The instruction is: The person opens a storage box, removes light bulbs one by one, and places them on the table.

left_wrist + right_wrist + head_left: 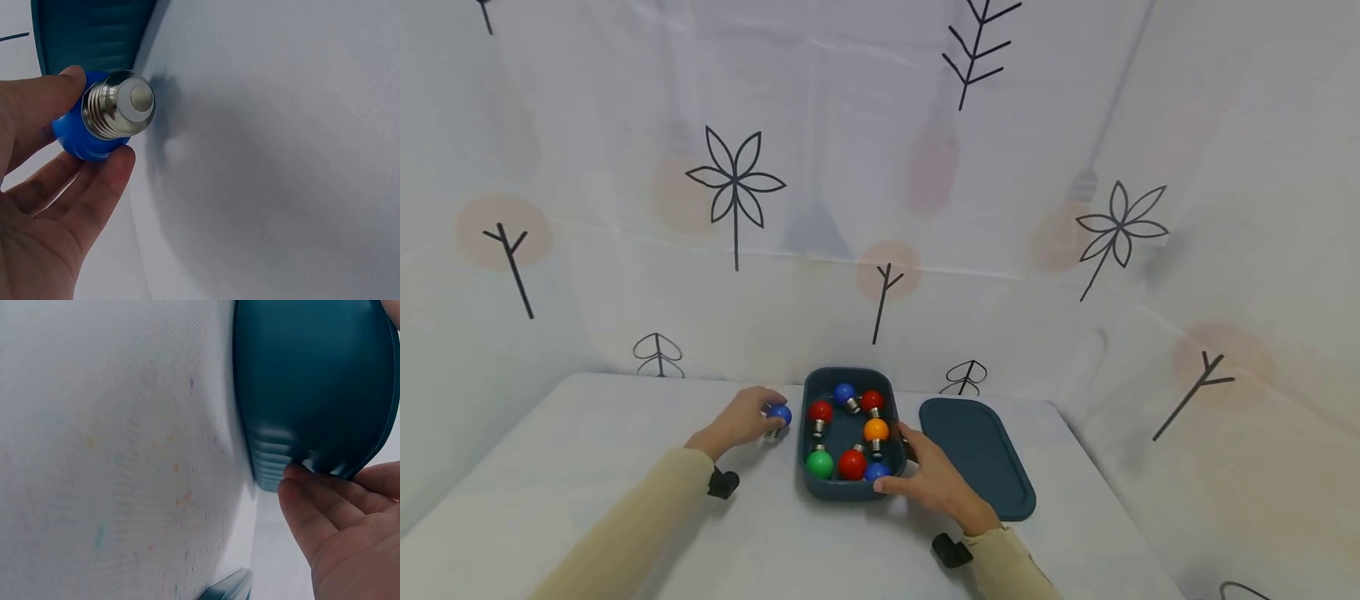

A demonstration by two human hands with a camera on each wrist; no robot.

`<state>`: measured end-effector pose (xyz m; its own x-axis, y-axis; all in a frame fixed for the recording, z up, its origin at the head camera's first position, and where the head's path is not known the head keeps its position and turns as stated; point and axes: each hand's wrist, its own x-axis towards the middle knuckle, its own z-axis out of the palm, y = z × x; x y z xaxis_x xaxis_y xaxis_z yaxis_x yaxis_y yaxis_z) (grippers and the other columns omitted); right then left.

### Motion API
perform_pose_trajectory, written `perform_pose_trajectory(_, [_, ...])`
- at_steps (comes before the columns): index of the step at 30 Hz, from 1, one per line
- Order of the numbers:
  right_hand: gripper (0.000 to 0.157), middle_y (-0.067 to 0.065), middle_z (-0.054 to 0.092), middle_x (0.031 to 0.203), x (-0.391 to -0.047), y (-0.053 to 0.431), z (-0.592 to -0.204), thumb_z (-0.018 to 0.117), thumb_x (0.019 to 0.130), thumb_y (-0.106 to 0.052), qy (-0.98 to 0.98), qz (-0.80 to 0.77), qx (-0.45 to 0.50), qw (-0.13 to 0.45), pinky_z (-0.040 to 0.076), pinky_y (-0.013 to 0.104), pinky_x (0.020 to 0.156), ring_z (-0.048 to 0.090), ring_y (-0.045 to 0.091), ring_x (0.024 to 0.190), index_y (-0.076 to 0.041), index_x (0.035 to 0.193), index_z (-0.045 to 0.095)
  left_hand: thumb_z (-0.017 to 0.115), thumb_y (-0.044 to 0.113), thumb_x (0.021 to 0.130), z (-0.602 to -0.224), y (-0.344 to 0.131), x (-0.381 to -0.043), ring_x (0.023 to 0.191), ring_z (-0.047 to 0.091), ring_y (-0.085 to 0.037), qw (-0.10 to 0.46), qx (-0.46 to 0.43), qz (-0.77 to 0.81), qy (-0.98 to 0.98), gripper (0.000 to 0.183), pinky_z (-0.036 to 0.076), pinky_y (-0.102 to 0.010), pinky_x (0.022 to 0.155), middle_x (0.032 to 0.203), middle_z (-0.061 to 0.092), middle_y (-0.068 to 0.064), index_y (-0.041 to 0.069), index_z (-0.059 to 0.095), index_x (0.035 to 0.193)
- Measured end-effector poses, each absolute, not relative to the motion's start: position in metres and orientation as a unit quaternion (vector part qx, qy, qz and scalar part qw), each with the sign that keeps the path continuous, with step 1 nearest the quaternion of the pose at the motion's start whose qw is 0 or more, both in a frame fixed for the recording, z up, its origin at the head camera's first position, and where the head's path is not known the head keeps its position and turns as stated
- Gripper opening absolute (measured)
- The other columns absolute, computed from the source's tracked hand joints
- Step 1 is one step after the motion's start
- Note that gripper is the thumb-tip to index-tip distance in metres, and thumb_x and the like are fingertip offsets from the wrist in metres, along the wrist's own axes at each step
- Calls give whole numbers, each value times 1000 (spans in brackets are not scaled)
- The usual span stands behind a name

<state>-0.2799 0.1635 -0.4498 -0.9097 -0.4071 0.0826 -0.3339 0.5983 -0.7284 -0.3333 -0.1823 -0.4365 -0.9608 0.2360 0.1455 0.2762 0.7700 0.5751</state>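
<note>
My left hand point(741, 421) pinches a blue light bulb point(781, 413) between thumb and fingers, just left of a dark teal box point(842, 492). In the left wrist view the metal screw base of the blue bulb point(119, 106) points toward the camera. Several bulbs lie inside the box: red ones point(852, 464), two blue ones point(845, 393), a green one point(820, 464) and an orange one point(876, 430). My right hand point(936, 477) holds the box at its near right corner, thumb at the rim. Its fingers press the outer wall point(306, 375).
A flat teal lid point(981, 454) lies on the white table point(760, 542) to the right of the box, beside my right hand. Behind the table hangs a pale cloth point(820, 317) with plant drawings.
</note>
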Motion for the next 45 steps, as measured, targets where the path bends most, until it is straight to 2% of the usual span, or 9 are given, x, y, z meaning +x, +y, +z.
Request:
perform_pose_trajectory(24, [99, 16, 32, 150, -281, 164, -450, 75, 77, -49, 889, -402, -214, 45, 38, 53, 102, 48, 32, 126, -6, 150, 25, 72, 16, 85, -444, -178, -334, 104, 59, -30, 16, -127, -310, -942, 43, 49, -45, 90, 118, 61, -16, 1, 61, 124])
perform_pose_trajectory(36, [99, 16, 31, 151, -279, 163, -448, 76, 77, -47, 888, -402, -217, 42, 38, 51, 103, 48, 31, 126, -6, 151, 24, 70, 25, 87, -431, -185, -324, 114, 53, -36, 19, -129, -296, -946, 49, 45, -52, 95, 125, 56, -19, 1, 57, 127])
perform_pose_trajectory(45, [99, 16, 31, 151, -279, 163, -449, 75, 77, -48, 889, -401, -216, 45, 38, 50, 103, 47, 32, 127, -7, 151, 24, 71, 24, 86, -419, -180, -313, 112, 55, -33, 42, -166, -287, -943, 47, 48, -47, 92, 124, 58, -14, 5, 58, 128])
